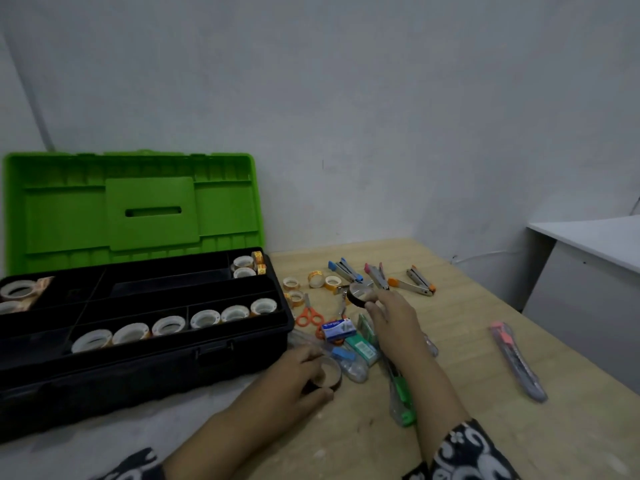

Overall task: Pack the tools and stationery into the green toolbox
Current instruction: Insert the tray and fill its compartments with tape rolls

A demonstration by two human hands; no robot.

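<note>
I take the toolbox as my landmark: it sits open at the left of the table, green lid propped upright behind a black tray. My right hand is just right of the box, fingers pinched around a dark tape roll lifted off the table. My left hand rests by the box's front right corner, fingers curled over a second dark roll that lies on the table.

I judge the step in hand to be loading tape, with most of the job not yet done. The next move calls for carrying the right-hand roll leftward over the tray rim and setting it down in a free compartment; the left-hand roll can follow.

In the tray, the front row holds six pale rolls standing side by side, three on each side of a divider. The back right compartment holds a few small rolls. The far left compartment has larger rolls. The middle compartments look dark, and I cannot tell what they hold.

Right of the box, loose on the table: small tape rolls, three staplers, orange scissors, a blue staple box, green packets and, farthest out, a cutter.
</note>
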